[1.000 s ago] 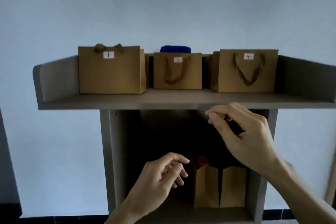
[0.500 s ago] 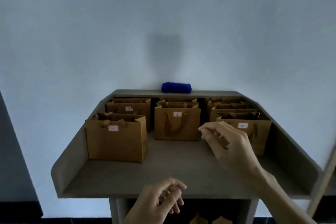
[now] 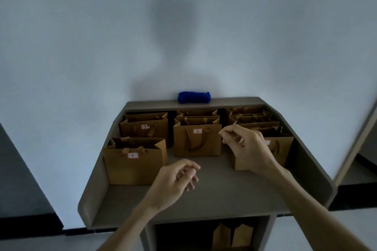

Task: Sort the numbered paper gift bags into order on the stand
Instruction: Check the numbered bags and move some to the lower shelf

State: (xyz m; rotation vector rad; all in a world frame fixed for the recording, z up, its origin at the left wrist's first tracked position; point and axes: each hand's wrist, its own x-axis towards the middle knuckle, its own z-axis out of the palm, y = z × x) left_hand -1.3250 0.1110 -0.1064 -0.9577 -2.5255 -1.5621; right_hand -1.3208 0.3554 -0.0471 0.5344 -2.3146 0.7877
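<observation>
Brown paper gift bags stand on the grey stand (image 3: pixel 204 193). Bag 1 (image 3: pixel 133 166) is at the front left, bag 3 (image 3: pixel 145 129) behind it, bag 2 (image 3: pixel 197 140) in the middle. Bag 4 (image 3: pixel 279 149) stands at the right, partly hidden by my right hand (image 3: pixel 244 146), which hovers in front of it with fingers loosely curled and holds nothing. Several more bags (image 3: pixel 251 117) are stacked behind bags 2 and 4. My left hand (image 3: pixel 177 183) hangs over the stand's front area, fingers loosely curled, holding nothing.
A rolled blue cloth (image 3: pixel 193 97) lies on the stand's back ledge against the white wall. Raised side walls (image 3: pixel 312 161) edge the top. Folded brown bags (image 3: pixel 232 236) stand in the lower compartment. A pale frame edge (image 3: pixel 359 138) leans at the right.
The view has risen from facing the stand to looking down on its top. Both hands have come up over the surface, the right one near bag 4; neither has taken hold of anything.
</observation>
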